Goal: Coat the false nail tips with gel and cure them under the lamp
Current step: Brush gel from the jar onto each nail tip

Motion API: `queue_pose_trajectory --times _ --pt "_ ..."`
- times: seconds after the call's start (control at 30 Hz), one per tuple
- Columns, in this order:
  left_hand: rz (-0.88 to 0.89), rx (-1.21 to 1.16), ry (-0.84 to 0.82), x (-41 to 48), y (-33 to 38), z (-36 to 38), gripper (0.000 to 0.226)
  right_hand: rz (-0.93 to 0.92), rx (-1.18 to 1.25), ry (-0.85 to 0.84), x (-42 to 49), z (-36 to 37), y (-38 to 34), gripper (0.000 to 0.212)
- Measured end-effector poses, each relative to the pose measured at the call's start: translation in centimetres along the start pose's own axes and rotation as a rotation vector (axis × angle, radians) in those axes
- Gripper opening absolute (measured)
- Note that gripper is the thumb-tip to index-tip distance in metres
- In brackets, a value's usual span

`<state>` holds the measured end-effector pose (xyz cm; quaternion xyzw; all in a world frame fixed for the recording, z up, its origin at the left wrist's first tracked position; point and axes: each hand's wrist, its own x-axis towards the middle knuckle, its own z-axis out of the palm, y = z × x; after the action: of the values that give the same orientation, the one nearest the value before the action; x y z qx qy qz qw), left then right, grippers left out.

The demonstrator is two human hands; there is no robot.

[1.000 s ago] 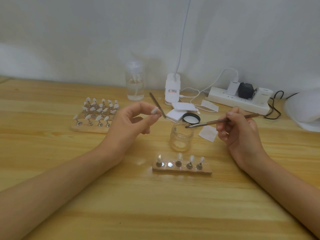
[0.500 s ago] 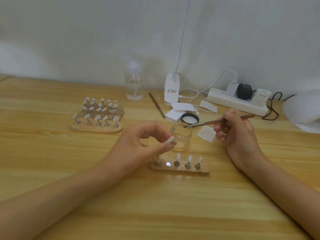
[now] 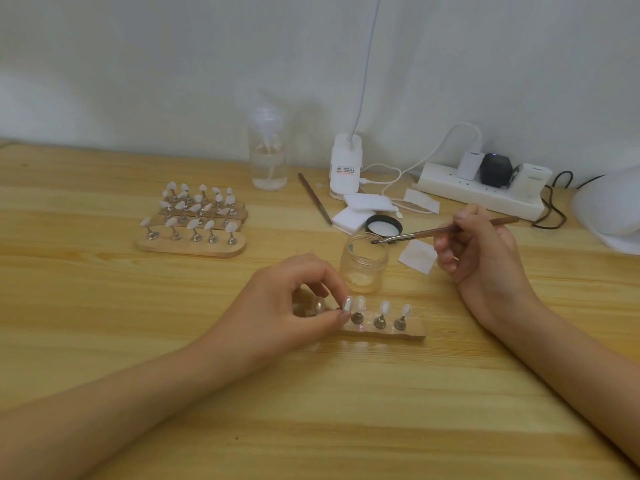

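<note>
I have the left hand [image 3: 294,306] pinching a tip [image 3: 347,303] at the near strip [image 3: 412,332], and the right hand [image 3: 485,254] gripping the brush [image 3: 412,234]. The far racks [image 3: 194,245] look uncoated. No curing yet, I judge.

A: Power strip [image 3: 478,194], location?
B: Back of table [image 3: 104,289], near wall [image 3: 138,64]. White plug [image 3: 470,164], black plug [image 3: 496,169] and white adapter [image 3: 531,178] sit in it.
A: Left of strip?
B: White pads [image 3: 367,204] near. Clear bottle [image 3: 268,161] farther left, upright.
A: Right end?
B: Black cable [image 3: 554,209], looped, just beside strip.
</note>
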<state>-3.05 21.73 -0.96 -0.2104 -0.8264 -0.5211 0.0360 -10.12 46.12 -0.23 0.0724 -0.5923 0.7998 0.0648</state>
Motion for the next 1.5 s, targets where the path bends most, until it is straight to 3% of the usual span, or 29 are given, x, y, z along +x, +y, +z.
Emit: queue_pose_trajectory --times 0.33,0.73,0.93,1.2,1.5 --pt "-0.047 0.095 -0.046 0.2 -0.1 -0.1 0.019 0.001 -0.010 -0.009 -0.1 0.0 -0.1 0.029" --pt "-0.067 0.097 -0.382 1.3 -0.7 -3.8 0.033 0.009 -0.001 0.006 -0.1 0.0 -0.1 0.034" --pt "0.011 0.232 -0.335 1.0 -1.1 -3.0 0.042 0.009 -0.002 -0.002 0.0 0.0 -0.1 0.032" --pt "-0.016 0.107 -0.351 1.3 -1.2 -3.5 0.029 0.013 0.006 -0.016 -0.1 0.0 -0.1 0.048" --pt "0.000 0.079 -0.404 1.7 -1.6 -4.4 0.021 0.012 -0.002 -0.012 -0.1 0.0 -0.1 0.036"
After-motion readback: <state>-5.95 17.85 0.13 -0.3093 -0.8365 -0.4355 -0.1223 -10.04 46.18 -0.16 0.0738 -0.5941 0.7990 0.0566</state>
